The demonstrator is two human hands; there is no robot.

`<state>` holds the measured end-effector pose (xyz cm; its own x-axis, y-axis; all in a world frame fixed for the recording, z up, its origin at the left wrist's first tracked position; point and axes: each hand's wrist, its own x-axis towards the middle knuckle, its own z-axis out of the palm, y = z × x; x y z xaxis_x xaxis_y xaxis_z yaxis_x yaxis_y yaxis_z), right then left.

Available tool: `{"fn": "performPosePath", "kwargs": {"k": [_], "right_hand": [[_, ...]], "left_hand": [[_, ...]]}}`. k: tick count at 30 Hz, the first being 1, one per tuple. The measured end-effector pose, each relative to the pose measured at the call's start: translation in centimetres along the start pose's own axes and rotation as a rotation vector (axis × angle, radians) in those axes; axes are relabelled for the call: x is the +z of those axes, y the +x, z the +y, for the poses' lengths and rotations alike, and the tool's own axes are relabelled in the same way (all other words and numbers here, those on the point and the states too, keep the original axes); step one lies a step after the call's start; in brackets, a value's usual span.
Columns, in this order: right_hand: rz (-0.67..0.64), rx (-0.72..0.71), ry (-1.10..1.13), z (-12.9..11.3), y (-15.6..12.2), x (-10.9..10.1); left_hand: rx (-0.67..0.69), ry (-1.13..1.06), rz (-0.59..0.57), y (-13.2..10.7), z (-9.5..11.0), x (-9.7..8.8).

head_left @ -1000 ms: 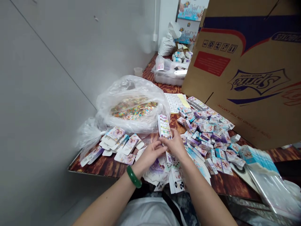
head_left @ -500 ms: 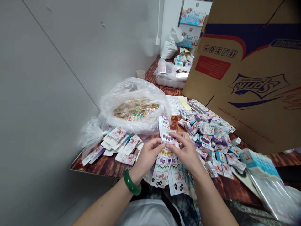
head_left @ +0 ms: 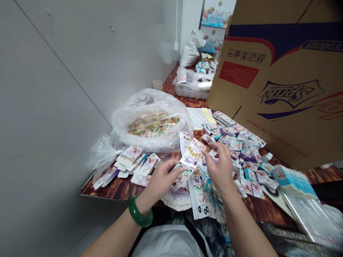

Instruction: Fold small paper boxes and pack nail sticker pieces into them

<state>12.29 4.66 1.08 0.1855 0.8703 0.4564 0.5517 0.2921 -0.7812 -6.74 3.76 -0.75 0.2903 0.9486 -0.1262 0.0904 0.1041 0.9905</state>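
Note:
My left hand [head_left: 160, 177], with a green bangle on its wrist, pinches a long nail-sticker sheet [head_left: 189, 159] printed with coloured dots, tilted up to the right. My right hand [head_left: 220, 166] hovers just right of the sheet's upper end, its fingers curled and apart, over a heap of small printed boxes [head_left: 238, 150]. More sticker sheets [head_left: 199, 194] lie stacked below my hands at the table's front edge. Flat, unfolded box blanks [head_left: 134, 160] lie to the left.
A clear plastic bag [head_left: 151, 119] of glittery pieces sits behind the sheets on the wooden table [head_left: 118, 187]. A big cardboard carton [head_left: 281, 78] stands at the right. A clear tub [head_left: 191, 85] and white sacks are farther back. A grey wall runs along the left.
The sheet was held upright by both hands; now the left hand holds it alone, tilted right, and the right hand has let go and moved right toward the boxes.

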Motion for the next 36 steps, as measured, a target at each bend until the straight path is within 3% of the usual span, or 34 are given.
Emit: {"fn": "performPosePath", "kwargs": {"k": [1, 3, 6, 8, 10, 13, 16, 18, 21, 23, 26, 28, 30, 32, 33, 34, 36], "right_hand": [[-0.022, -0.122, -0.075, -0.1, -0.3, 0.3], [-0.207, -0.296, -0.128, -0.5, -1.1, 0.8], [-0.42, -0.325, -0.069, -0.7, -1.9, 1.5], [-0.406, -0.229, 0.013, -0.7, -2.0, 1.6], [-0.372, -0.04, 0.144, -0.5, -1.8, 1.6], [-0.391, 0.332, 0.462, -0.5, -1.6, 1.7], [-0.48, 0.59, 0.736, -0.6, -1.8, 2.4], [-0.504, 0.643, 0.787, -0.8, -2.2, 3.0], [-0.4, 0.646, 0.723, -0.8, -2.8, 4.0], [-0.403, 0.685, 0.659, -0.5, -3.1, 4.4], [-0.496, 0.731, 0.638, 0.3, -3.2, 4.7], [-0.489, 0.744, 0.681, 0.8, -3.0, 4.7], [-0.462, 0.782, 0.747, 1.2, -2.8, 4.6], [-0.433, 0.824, 0.793, 1.4, -2.7, 4.4], [-0.424, 0.837, 0.799, 1.5, -2.6, 4.2], [-0.423, 0.844, 0.792, 1.5, -2.6, 4.1], [-0.434, 0.844, 0.746, 1.7, -2.7, 3.9]], "left_hand": [[0.007, -0.027, 0.027, 0.1, -0.1, 0.1], [0.039, -0.047, 0.024, 0.1, 0.0, 0.1], [0.139, 0.032, 0.013, 0.0, 0.5, 0.0], [0.222, 0.145, 0.111, 0.0, 0.9, -0.4], [0.274, 0.261, 0.207, 0.0, 1.0, -0.8], [0.186, 0.297, 0.099, 0.3, 0.5, -1.1], [-0.007, 0.147, 0.002, 0.4, -0.1, -0.8], [-0.097, 0.013, 0.031, 0.4, -0.2, -0.4], [-0.202, -0.226, 0.047, 0.4, 0.1, 0.3], [-0.247, -0.358, 0.05, 0.3, 0.3, 0.6], [-0.26, -0.366, 0.022, 0.3, 0.2, 0.8], [-0.232, -0.279, -0.036, 0.6, -0.2, 0.6], [-0.17, -0.14, -0.102, 1.5, -0.5, -0.2], [-0.092, 0.093, -0.055, 3.4, -0.6, -2.0], [-0.053, 0.229, 0.03, 4.6, -0.6, -3.2], [-0.028, 0.366, 0.195, 6.0, -0.5, -4.7], [-0.032, 0.411, 0.357, 8.8, -0.1, -7.9]]}}
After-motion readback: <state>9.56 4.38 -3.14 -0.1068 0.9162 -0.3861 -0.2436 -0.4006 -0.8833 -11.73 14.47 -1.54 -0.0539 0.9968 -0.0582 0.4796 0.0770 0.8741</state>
